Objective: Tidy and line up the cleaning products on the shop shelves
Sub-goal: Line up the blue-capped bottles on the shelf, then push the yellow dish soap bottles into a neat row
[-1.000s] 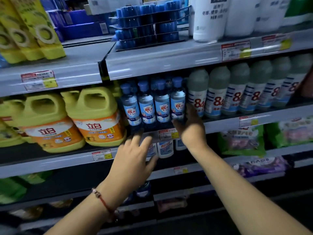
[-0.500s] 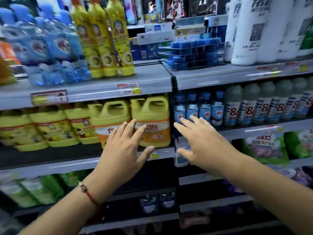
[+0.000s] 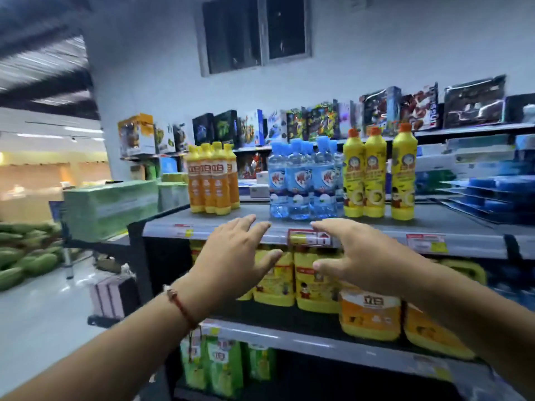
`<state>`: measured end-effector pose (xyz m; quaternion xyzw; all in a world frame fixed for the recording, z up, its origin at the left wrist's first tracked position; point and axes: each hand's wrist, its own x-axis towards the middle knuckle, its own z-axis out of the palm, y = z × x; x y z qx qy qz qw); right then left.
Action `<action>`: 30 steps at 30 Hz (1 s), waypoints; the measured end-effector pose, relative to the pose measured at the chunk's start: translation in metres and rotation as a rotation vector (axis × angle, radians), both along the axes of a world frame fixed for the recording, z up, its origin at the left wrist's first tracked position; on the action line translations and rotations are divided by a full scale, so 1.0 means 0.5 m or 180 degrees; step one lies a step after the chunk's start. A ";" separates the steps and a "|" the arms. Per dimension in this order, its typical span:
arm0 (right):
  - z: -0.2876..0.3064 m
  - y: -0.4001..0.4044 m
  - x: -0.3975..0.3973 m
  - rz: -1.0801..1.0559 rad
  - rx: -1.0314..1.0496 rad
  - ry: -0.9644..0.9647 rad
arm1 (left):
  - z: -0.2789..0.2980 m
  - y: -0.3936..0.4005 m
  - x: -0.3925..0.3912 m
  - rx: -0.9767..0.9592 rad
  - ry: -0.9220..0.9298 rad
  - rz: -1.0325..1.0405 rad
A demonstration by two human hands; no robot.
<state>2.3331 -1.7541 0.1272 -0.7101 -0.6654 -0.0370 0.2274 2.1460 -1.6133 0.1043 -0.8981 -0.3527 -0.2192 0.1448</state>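
On the top shelf (image 3: 362, 227) stand a cluster of orange bottles (image 3: 212, 183) at the left, several clear blue bottles (image 3: 301, 183) in the middle, and three yellow bottles (image 3: 376, 178) at the right. My left hand (image 3: 234, 256) and my right hand (image 3: 356, 253) are both raised in front of the shelf edge, just below the blue bottles. Fingers of both hands are spread and straight, holding nothing and touching no bottle. Yellow jugs (image 3: 367, 311) sit on the shelf below, partly hidden by my hands.
Blue stacked trays (image 3: 498, 195) lie at the top shelf's right end. Green packs (image 3: 214, 363) fill a lower shelf. Boxed toys (image 3: 318, 123) line a far shelf behind. Green stacked packs (image 3: 110, 206) and an open aisle floor (image 3: 37, 319) lie to the left.
The view has swung up and left from the middle shelf to the top shelf. Both hands rose from the blue-capped bottles and jugs to the top shelf edge, still holding nothing.
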 end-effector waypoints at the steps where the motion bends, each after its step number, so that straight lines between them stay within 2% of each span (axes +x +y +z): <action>1: 0.020 0.028 -0.021 0.0056 0.0033 -0.0021 | 0.016 0.021 -0.026 0.0013 -0.0038 0.0039; 12: 0.164 0.357 -0.145 0.0348 0.0157 -0.0334 | 0.114 0.307 -0.203 0.0152 -0.0192 0.0642; 16: 0.190 0.513 -0.150 0.0364 0.0298 -0.0556 | 0.122 0.427 -0.216 0.0336 -0.0275 0.0466; 23: 0.269 0.786 -0.101 0.0222 0.0498 -0.0526 | 0.190 0.669 -0.173 0.0545 -0.0629 0.0024; 30: 0.315 0.955 -0.086 -0.0070 0.0208 0.0011 | 0.173 0.864 -0.146 0.0118 -0.1006 -0.0057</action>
